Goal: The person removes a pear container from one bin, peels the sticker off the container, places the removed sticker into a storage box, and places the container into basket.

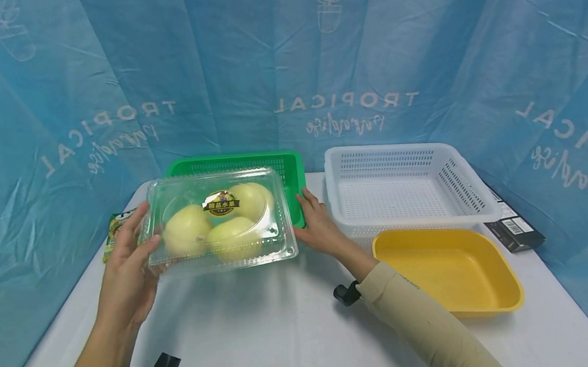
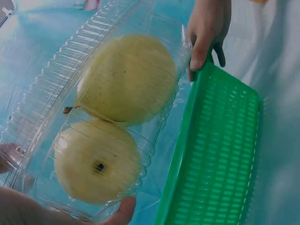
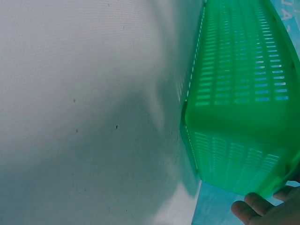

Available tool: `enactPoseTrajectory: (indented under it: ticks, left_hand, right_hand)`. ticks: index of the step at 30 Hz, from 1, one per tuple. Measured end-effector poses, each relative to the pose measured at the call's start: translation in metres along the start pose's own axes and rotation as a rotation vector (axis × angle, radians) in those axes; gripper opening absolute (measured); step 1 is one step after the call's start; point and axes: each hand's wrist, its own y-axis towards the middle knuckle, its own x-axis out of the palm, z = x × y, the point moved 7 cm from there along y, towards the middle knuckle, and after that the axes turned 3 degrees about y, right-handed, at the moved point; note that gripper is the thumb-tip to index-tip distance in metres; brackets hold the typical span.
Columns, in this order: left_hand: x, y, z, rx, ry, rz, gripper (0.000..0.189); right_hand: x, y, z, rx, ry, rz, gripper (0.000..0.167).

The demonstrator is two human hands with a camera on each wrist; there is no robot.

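- Head view: the left hand (image 1: pixel 129 271) grips the left end of one clear plastic box (image 1: pixel 219 219), thumb over the lid; the box hangs raised before the green basket (image 1: pixel 293 175), hiding much of it.
- The right hand (image 1: pixel 320 224) touches the green basket's right end, fingers fairly straight; whether the thumb presses too I cannot tell.
- Holding well: thin plastic probably flexes when gripped at one end, so fingers spread beneath the base and a level carriage should serve best. The fruits may roll if it tips. Light pressure from the right hand should be enough to steady the green basket.
- Inside the box: three pale yellow fruits (image 1: pixel 186 229), under one dark sticker (image 1: pixel 221 203).
- Right of the green basket: one white basket (image 1: pixel 388 199); nearer the person, one yellow tray (image 1: pixel 445 266).
- Farther right: at least one black carton (image 1: pixel 521 237); a second cannot be told.
- Left of the green basket: one green packet (image 1: pixel 116 223), partly hidden by the left hand.
- Behind the green basket: blue backdrop (image 1: pixel 284 63).
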Motion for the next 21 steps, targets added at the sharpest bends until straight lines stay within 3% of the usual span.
enactPoseTrajectory:
  ticks: [8, 15, 21]
  left_hand:
    - [-0.007, -0.018, -0.015, -0.044, -0.003, 0.005, 0.056]
    - [-0.009, -0.034, -0.028, -0.112, -0.042, -0.041, 0.057]
    - [-0.009, -0.047, -0.042, -0.168, -0.021, -0.051, 0.056]
  right_hand:
    - [0.001, 0.001, 0.0, -0.007, -0.01, 0.009, 0.078]
    - [0.0, 0.001, 0.0, -0.007, -0.004, 0.015, 0.08]
    - [0.0, 0.0, 0.0, -0.006, 0.001, 0.01, 0.081]
